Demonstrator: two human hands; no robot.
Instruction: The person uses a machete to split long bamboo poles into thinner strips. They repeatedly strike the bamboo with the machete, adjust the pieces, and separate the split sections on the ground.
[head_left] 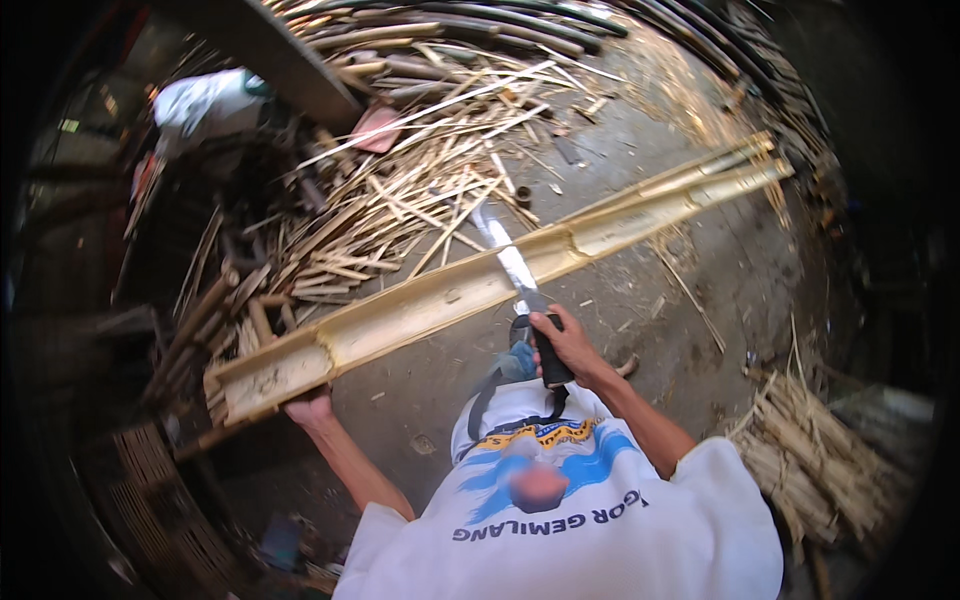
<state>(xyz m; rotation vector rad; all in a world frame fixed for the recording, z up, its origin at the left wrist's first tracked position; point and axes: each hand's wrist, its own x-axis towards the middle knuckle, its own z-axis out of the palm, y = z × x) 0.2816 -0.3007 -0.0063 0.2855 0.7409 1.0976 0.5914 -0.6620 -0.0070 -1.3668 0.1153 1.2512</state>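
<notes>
A long split bamboo pole (430,308), its hollow inner side facing up, lies slantwise across the view from lower left to upper right. My left hand (311,406) holds its near left end from the lower edge, the fingers partly hidden beneath it. In my right hand (568,345) is a machete (513,265), gripped by its black handle. The bright blade points away from me and crosses over the bamboo near its middle; whether it touches cannot be made out. At the far right end the bamboo shows two lengths side by side.
Loose bamboo strips (400,210) lie heaped beyond the pole, with bamboo poles (460,35) stacked behind them. A post (290,60) rises at the upper left. A bundle of split bamboo (815,450) sits at the lower right. Scraps litter the grey floor (690,290).
</notes>
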